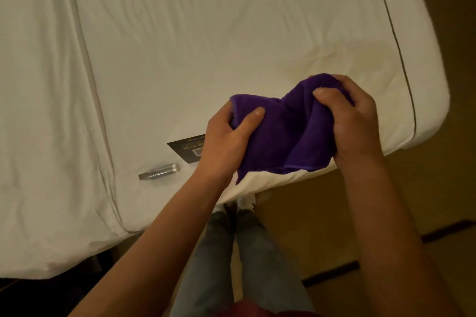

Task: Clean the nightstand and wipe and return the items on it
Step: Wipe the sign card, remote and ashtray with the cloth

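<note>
- Head view: we've got the purple cloth (pixel 280 134) bunched over the bed (pixel 180 46) edge, left hand (pixel 229 136) and right hand (pixel 353 121) both gripping it.
- The clear acrylic bar (pixel 158 171) and black card (pixel 189 148) lie on the bed left of us, bar's long axis running left-right, left hand nearer.

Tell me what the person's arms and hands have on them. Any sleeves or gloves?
No gloves and no sleeves in view: the left hand and right hand are bare, and so are both forearms. No rings, watch or bracelets show. Lower down are jeans.
</note>
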Tool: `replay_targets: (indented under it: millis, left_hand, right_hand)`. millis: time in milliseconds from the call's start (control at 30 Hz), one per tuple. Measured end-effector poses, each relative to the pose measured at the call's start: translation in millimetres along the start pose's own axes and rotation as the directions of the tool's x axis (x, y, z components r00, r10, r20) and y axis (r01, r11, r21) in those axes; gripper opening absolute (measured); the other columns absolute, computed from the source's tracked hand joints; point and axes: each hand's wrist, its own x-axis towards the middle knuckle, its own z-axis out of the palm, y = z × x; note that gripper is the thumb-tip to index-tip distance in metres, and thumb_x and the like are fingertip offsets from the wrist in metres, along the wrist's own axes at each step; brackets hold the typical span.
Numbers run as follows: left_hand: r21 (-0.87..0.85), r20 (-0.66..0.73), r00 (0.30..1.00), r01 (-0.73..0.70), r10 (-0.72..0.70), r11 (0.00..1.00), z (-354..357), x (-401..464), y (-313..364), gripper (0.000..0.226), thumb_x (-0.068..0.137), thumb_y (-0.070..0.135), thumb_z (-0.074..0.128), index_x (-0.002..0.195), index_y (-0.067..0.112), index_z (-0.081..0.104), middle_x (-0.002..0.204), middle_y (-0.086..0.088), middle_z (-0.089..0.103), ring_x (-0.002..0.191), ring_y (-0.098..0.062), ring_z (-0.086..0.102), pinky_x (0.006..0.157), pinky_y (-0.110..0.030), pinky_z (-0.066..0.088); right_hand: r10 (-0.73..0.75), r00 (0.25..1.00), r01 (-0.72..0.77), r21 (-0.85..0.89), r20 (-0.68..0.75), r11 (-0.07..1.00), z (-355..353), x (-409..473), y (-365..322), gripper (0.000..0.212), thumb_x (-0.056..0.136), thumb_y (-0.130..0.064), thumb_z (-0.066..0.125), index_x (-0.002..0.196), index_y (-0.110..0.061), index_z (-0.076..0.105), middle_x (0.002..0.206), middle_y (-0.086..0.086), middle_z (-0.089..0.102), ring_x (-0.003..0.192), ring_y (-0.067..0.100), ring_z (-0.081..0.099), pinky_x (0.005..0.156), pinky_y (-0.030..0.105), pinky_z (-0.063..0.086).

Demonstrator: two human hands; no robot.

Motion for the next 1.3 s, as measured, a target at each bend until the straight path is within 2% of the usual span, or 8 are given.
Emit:
replay_targets:
  millis: [233, 433, 600, 667, 800, 933, 1133, 1300]
  left_hand:
    - [0.054, -0.015, 0.998, -0.056, 0.057, 0.997, 29.0, -5.9, 11.0, 0.010, 0.102, 0.022, 0.057, 0.104, 0.015, 0.065, 0.094, -0.002, 0.071, 0.088, -0.016, 0.069, 0.083, -0.043, 0.059]
    - [0.431, 0.460, 0.872, -0.385, 0.168, 0.816, 29.6, -10.2, -3.7, 0.018, 0.104, 0.019, 0.052, 0.111, 0.005, 0.059, 0.105, -0.006, 0.058, 0.097, -0.019, 0.054, 0.091, -0.041, 0.046]
    - [0.469, 0.618, 0.785, -0.402, 0.032, 0.786, 47.6, -5.6, -17.8, 0.063, 0.100, 0.033, 0.059, 0.154, 0.011, 0.036, 0.158, -0.003, 0.038, 0.142, -0.013, 0.039, 0.120, -0.030, 0.034]
    - [0.416, 0.558, 0.829, -0.318, 0.037, 0.852, 48.5, 0.1, -23.0, 0.056, 0.100, 0.034, 0.058, 0.151, 0.019, 0.045, 0.156, 0.005, 0.044, 0.139, -0.003, 0.042, 0.115, -0.021, 0.038]
    - [0.285, 0.018, 0.993, -0.116, 0.116, 0.951, 42.4, 20.0, -56.5, 0.026, 0.101, 0.022, 0.054, 0.122, 0.022, 0.069, 0.118, 0.010, 0.071, 0.110, -0.002, 0.065, 0.094, -0.022, 0.054]
    - [0.695, -0.202, 0.967, 0.029, 0.156, 0.719, 40.4, 50.7, -115.3, 0.030, 0.097, 0.016, 0.061, 0.126, 0.021, 0.063, 0.126, 0.002, 0.063, 0.116, -0.014, 0.059, 0.099, -0.031, 0.051]
    - [0.964, 0.086, 0.995, -0.095, 0.047, 0.247, 59.3, 89.3, -177.0, 0.062, 0.088, 0.033, 0.072, 0.145, 0.022, 0.050, 0.144, -0.008, 0.050, 0.136, -0.030, 0.042, 0.115, -0.046, 0.033]
    - [0.984, 0.119, 0.990, -0.128, 0.073, 0.121, 70.1, 109.0, -183.5, 0.050, 0.096, 0.032, 0.063, 0.141, 0.017, 0.051, 0.129, -0.013, 0.053, 0.121, -0.037, 0.050, 0.104, -0.049, 0.040]
  right_hand:
    - [-0.022, 1.000, 0.021, -0.118, -0.009, 0.993, 40.8, -44.9, 30.3, 0.046, 0.086, -0.053, 0.066, 0.129, -0.038, 0.064, 0.125, -0.016, 0.070, 0.114, 0.005, 0.067, 0.094, 0.033, 0.060]
    - [0.188, 0.964, -0.203, 0.066, 0.189, 0.977, 10.8, -26.2, 40.2, 0.080, 0.081, -0.075, 0.066, 0.146, -0.030, 0.054, 0.141, -0.002, 0.065, 0.129, 0.021, 0.063, 0.107, 0.045, 0.051]
    - [0.310, 0.949, -0.315, 0.125, 0.054, 0.941, 3.1, -2.9, 55.7, 0.040, 0.087, -0.039, 0.080, 0.123, -0.031, 0.068, 0.109, -0.009, 0.078, 0.099, 0.013, 0.076, 0.070, 0.023, 0.062]
    - [0.323, 0.946, -0.319, 0.149, -0.007, 0.936, -3.2, 9.4, 66.2, 0.026, 0.089, -0.025, 0.079, 0.113, -0.033, 0.072, 0.104, -0.008, 0.079, 0.095, 0.014, 0.077, 0.071, 0.026, 0.062]
    - [0.303, 0.949, -0.293, 0.112, -0.083, 0.950, -28.9, 39.1, 71.9, 0.031, 0.082, -0.022, 0.080, 0.107, -0.039, 0.072, 0.102, -0.013, 0.079, 0.092, 0.012, 0.077, 0.074, 0.028, 0.063]
    - [0.259, 0.964, -0.255, 0.083, -0.052, 0.963, -66.2, 66.7, 66.2, 0.035, 0.078, -0.023, 0.080, 0.109, -0.037, 0.074, 0.107, -0.010, 0.078, 0.096, 0.013, 0.077, 0.074, 0.026, 0.062]
    - [0.224, 0.974, -0.225, 0.033, 0.004, 0.974, -105.9, 98.8, 63.3, 0.035, 0.080, -0.022, 0.079, 0.113, -0.034, 0.073, 0.110, -0.008, 0.078, 0.099, 0.015, 0.076, 0.076, 0.025, 0.061]
    - [0.204, 0.979, -0.205, 0.028, 0.022, 0.978, -122.4, 108.9, 68.3, 0.030, 0.084, -0.015, 0.077, 0.107, -0.034, 0.075, 0.109, -0.005, 0.078, 0.101, 0.018, 0.076, 0.079, 0.028, 0.061]
